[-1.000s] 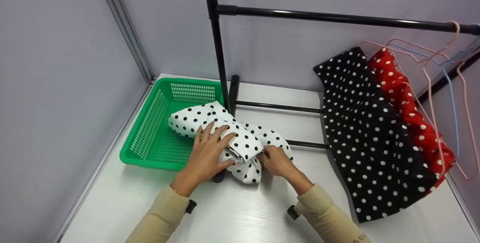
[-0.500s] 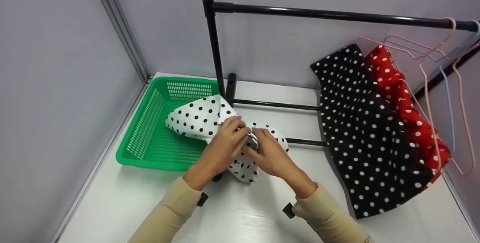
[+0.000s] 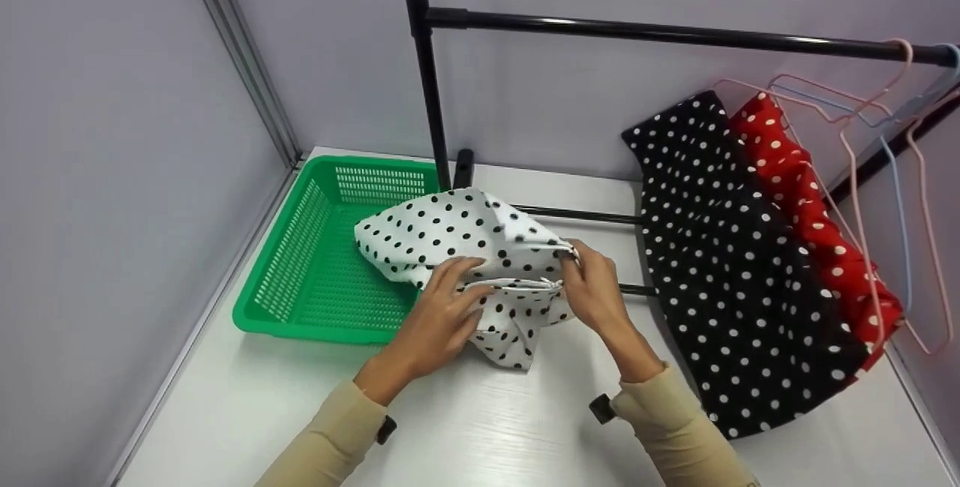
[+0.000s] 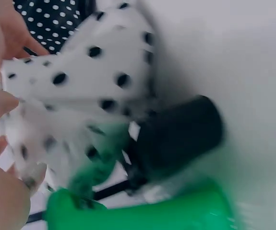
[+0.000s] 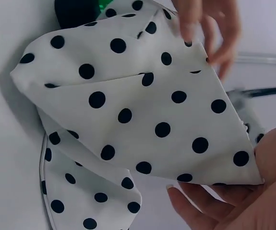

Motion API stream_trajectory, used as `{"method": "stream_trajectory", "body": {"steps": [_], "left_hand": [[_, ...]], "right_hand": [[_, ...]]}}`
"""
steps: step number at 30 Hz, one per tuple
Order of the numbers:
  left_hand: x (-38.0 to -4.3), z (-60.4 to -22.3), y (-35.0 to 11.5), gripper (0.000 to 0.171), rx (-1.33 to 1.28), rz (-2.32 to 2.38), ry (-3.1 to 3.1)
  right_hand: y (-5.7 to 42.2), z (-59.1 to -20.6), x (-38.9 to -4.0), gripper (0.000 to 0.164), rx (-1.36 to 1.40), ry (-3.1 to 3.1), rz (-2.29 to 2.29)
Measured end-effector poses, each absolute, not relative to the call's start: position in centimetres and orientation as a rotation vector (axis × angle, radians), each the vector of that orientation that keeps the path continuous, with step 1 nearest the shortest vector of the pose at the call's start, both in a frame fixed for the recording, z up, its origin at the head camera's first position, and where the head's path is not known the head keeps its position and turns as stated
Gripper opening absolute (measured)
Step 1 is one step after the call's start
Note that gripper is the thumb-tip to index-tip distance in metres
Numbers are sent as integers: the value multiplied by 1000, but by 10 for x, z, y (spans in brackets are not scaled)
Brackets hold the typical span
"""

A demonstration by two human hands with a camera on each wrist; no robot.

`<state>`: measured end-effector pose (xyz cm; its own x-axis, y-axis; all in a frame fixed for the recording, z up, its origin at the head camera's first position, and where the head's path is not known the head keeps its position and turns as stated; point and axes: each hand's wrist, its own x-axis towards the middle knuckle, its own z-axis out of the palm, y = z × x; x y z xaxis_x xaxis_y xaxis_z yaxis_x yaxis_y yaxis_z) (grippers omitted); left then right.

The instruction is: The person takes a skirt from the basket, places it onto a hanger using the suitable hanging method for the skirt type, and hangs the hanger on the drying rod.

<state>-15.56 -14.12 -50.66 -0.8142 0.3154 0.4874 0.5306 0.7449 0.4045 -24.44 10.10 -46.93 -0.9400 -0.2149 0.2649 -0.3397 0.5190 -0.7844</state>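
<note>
A white cloth garment with black dots [image 3: 450, 228] lies bunched over the green basket's right rim and the rack's foot. My right hand [image 3: 596, 288] pinches its edge at the right, where two white hemmed edges stand apart like an opening. In the right wrist view, a flat corner of the garment [image 5: 162, 124] runs into that hand [image 5: 272, 177], with several fingers underneath. My left hand [image 3: 442, 318] is at the garment's near side, fingers loosely bent and spread over the fabric. The left wrist view is blurred, with the left hand [image 4: 3, 182] beside the cloth.
The green basket [image 3: 311, 328] stands on the white table at left. A black rack's bar [image 3: 637, 29] crosses above. At right, a black dotted garment [image 3: 742, 284] and a red dotted one [image 3: 772, 142] hang with pink hangers [image 3: 859, 194] and a blue hanger [image 3: 896, 194].
Both hands came together at the middle of the white garment. Then the right hand drew its edge rightward and up, spreading the folded cloth, while the left hand moved back slightly.
</note>
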Motion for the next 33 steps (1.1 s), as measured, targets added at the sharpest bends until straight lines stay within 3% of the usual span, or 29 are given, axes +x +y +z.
{"method": "stream_trajectory", "body": {"steps": [10, 18, 28, 31, 33], "left_hand": [[-151, -515, -172, 40, -564, -740, -2654], [-143, -516, -196, 38, -533, -626, -2619], [-182, -456, -159, 87, -381, -722, -2482], [-197, -439, -161, 83, -320, -821, -2619], [-205, -434, -168, 67, -232, -891, -2737]], "right_hand": [[134, -455, -254, 22, 417, -2521, 1416], [160, -447, -251, 29, 698, -2417, 1515], [177, -437, -235, 38, 1205, -2220, 1522], [181, -438, -231, 40, 1256, -2200, 1599], [186, -440, -230, 41, 1254, -2237, 1640]]}}
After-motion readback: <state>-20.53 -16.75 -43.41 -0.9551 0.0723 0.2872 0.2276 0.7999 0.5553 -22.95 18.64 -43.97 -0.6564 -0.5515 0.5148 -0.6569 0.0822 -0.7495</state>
